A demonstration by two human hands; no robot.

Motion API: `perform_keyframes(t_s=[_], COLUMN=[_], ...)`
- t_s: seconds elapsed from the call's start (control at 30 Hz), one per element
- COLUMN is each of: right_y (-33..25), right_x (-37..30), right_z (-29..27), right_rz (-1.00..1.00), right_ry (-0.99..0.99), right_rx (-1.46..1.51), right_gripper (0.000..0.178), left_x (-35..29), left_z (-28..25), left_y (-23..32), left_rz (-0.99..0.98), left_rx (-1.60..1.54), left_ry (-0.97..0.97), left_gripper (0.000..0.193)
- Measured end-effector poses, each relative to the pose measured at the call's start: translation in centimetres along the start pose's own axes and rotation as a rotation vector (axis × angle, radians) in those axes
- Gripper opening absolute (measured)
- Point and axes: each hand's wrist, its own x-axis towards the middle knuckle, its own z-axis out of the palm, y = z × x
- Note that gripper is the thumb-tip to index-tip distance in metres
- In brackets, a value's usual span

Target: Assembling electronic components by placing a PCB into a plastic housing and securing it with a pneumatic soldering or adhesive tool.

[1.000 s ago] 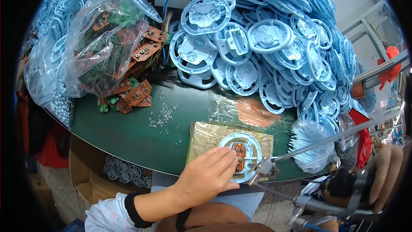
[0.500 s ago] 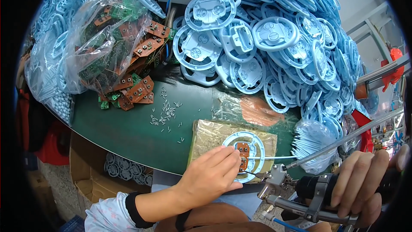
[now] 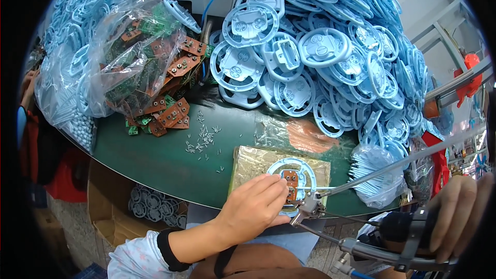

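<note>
A light blue toy steering wheel part (image 3: 311,173) lies on a tape-wrapped block (image 3: 247,165) at the table's near edge. Seated in it is a brown circuit board (image 3: 291,180). My left hand (image 3: 253,201) presses its bunched fingers on the left side of wheel and board, hiding part of both. At the lower right, my right hand (image 3: 457,214) wraps round the black body of a power screwdriver (image 3: 395,226) mounted on a metal arm. The metal screwdriver head (image 3: 309,205) stands over the wheel's lower right; its tip is hard to make out.
Loose screws (image 3: 204,138) are scattered left of the block. Brown and green circuit boards (image 3: 173,113) spill from a clear bag. Blue wheel parts (image 3: 294,93) are heaped behind. Right of the block is a bag of thin blue rods (image 3: 377,173). A cardboard box (image 3: 106,201) stands below.
The screwdriver head has moved left and slightly up, closer over the wheel. My right hand has shifted right and downward in the picture. My left hand stays on the wheel.
</note>
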Motion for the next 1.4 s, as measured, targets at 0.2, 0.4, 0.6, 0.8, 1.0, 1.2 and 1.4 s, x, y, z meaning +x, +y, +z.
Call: perform_keyframes(t_s=[0.2,0.4,0.6,0.8,1.0,1.2,1.4], right_y=[2.6,4.3,3.7,4.6,-1.6,3.4,4.5], right_x=[-1.1,-1.9,-0.5,-1.1,0.9,3.8,3.8], right_z=[1.7,1.8,1.5,2.3,-6.1,-7.0,-10.0], right_rz=[-0.045,-0.028,0.033,-0.041,-0.107,-0.126,-0.069], right_ry=[0.152,0.269,0.031,0.34,0.06,0.511,0.629], right_rx=[-0.02,-0.149,-0.099,-0.075,-0.091,-0.169,-0.48], right_gripper=[0.068,0.017,0.043,0.062,0.062,0.051,0.052], left_x=[0.1,-0.1,0.3,-0.2,3.4,6.3,7.8], left_z=[0.7,0.4,0.2,0.5,-2.8,-5.0,-8.2], left_y=[0.0,-0.2,-0.1,0.3,-1.0,-12.1,-10.8], left_rz=[0.002,-0.011,0.007,0.0,0.039,-0.182,0.048], left_rx=[-0.028,-0.027,0.041,0.069,0.045,0.863,0.731], left_ry=[0.024,0.015,-0.018,0.001,0.128,0.306,0.325], left_gripper=[0.056,0.055,0.052,0.054,0.036,0.035,0.025])
